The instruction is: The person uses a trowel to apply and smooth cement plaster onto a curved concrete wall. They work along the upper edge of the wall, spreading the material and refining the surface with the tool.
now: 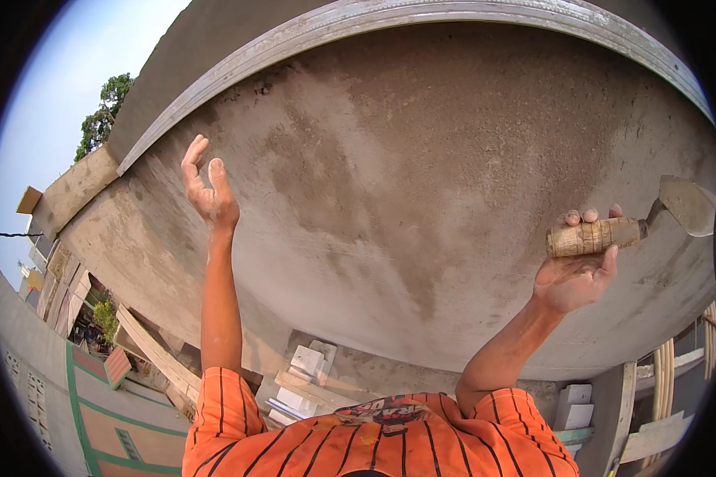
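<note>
A grey plastered wall surface (pixel 422 183) fills most of the view, with darker damp patches across it. My right hand (pixel 574 274) is raised at the right and grips the pale wooden handle of a trowel (pixel 676 207), whose metal blade points right, close to the wall. My left hand (pixel 207 187) is lifted at the left with fingers apart, empty, held near or against the plaster. Both forearms come up from orange striped sleeves at the lower edge.
A metal straightedge strip (pixel 310 40) runs along the wall's upper edge. Far below lie white blocks (pixel 306 362), wooden planks (pixel 155 354) and a green-lined tiled floor (pixel 111 429). Bamboo poles (pixel 664 370) stand at the right. A tree (pixel 103 115) and sky show at the left.
</note>
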Demonstrator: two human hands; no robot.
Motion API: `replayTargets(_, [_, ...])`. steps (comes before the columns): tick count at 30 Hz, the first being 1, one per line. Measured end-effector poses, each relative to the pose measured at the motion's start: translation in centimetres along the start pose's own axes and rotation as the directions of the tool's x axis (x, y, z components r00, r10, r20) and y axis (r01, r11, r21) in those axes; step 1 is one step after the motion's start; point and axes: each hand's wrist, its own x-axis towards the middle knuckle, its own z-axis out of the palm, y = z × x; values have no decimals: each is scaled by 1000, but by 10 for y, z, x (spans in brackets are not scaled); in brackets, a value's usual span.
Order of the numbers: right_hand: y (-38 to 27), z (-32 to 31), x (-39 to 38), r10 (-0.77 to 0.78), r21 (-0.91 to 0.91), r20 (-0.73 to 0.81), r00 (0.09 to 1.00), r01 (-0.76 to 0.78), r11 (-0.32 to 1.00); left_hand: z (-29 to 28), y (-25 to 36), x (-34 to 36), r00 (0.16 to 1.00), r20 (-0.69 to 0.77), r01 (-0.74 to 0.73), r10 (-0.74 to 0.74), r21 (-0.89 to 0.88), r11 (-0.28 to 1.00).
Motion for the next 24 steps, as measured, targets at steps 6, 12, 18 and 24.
replayTargets(6, [-36, -54, 56, -206, 66, 206, 957, 197, 978, -79, -56, -343, 349, 339, 795, -874, 387, 468])
replayTargets(12, [-17, -22, 105, -172, -85, 137, 976, 184, 979, -241, -14, -660, -600, 168, 491, -782, 849, -195])
replayTargets(18, [31, 49, 25, -7, -145, 370, 929, 65, 987, -295, 23, -709, -741, 64, 233, -669, 958, -166])
replayTargets(24, [160, 185, -128, 169, -59, 326, 930, -158, 986, -287, -62, -703, -549, 161, 551, -820, 808, -210])
